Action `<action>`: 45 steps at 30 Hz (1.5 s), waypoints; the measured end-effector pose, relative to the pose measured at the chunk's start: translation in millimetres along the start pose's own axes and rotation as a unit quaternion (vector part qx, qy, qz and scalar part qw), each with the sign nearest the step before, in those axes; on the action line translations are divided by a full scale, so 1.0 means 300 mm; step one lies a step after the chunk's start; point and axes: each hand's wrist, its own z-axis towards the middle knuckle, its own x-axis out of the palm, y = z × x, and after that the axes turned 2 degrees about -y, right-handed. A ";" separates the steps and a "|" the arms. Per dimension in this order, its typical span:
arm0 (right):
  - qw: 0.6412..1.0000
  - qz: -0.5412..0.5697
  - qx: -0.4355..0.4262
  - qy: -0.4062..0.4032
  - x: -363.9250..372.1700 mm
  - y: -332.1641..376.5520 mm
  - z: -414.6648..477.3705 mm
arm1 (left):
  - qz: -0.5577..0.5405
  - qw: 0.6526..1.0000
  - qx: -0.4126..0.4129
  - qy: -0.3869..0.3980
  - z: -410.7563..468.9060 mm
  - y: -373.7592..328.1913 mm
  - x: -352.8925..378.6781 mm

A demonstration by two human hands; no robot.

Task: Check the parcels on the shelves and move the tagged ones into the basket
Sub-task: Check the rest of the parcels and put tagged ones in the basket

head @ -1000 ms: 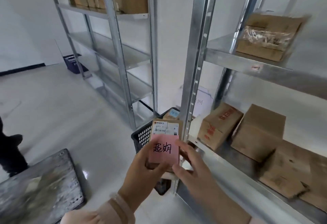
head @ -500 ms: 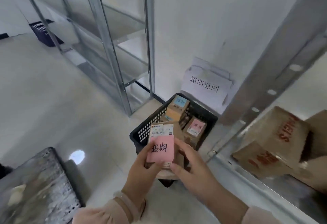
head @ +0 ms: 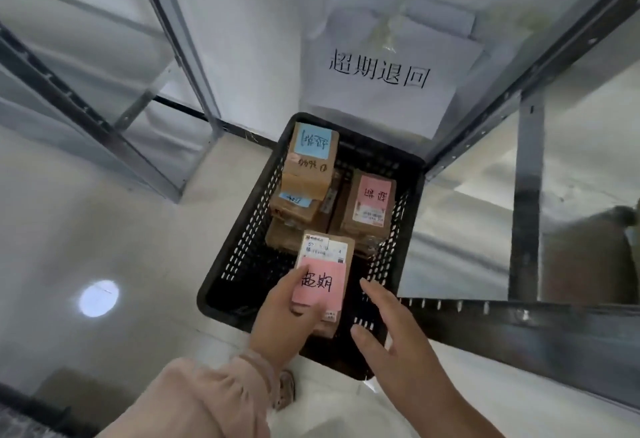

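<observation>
From the head camera, a black perforated basket (head: 242,257) sits on the pale floor against the wall, wedged between the uprights of two metal shelf units. The left unit's post (head: 180,39) stands just beside the basket's far left corner, and the right unit's slotted rail (head: 519,313) runs past its near right side. A handwritten paper sign (head: 381,67) hangs on the wall above it. Inside lie stacked brown parcels, among them a blue-tagged parcel (head: 313,147) on top at the far end and a pink-tagged parcel (head: 369,202) to its right. A blurred brown box (head: 588,257) rests on the right shelf.

The left hand (head: 287,313) grips the held parcel (head: 327,254) over the basket's near end, with the thumb pressed on its pink tag (head: 322,282) and the fingers hidden beneath. The right hand (head: 394,327) is spread wide, holding nothing, just beside the parcel without touching it.

Both forearms reach forward and down, and the left wears a pale pink sleeve (head: 207,399).
</observation>
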 end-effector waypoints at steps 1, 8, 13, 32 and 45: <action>1.000 -0.004 0.005 -0.002 0.013 -0.026 0.024 | 0.016 1.000 0.003 0.010 0.050 0.024 0.019; 0.999 -0.027 0.013 -0.035 0.070 -0.195 0.122 | 0.108 0.992 0.013 0.065 0.326 0.182 0.201; 0.998 -0.052 -0.005 -0.034 0.113 -0.276 0.152 | 0.148 0.983 -0.017 0.111 0.453 0.286 0.337; 0.992 -0.117 -0.010 -0.037 0.032 -0.174 -0.141 | 0.445 0.857 0.257 0.029 -0.044 0.014 0.121; 0.930 -0.265 -0.051 -0.250 -0.456 -0.347 -1.103 | 0.414 0.764 0.495 0.010 -1.025 -0.372 0.566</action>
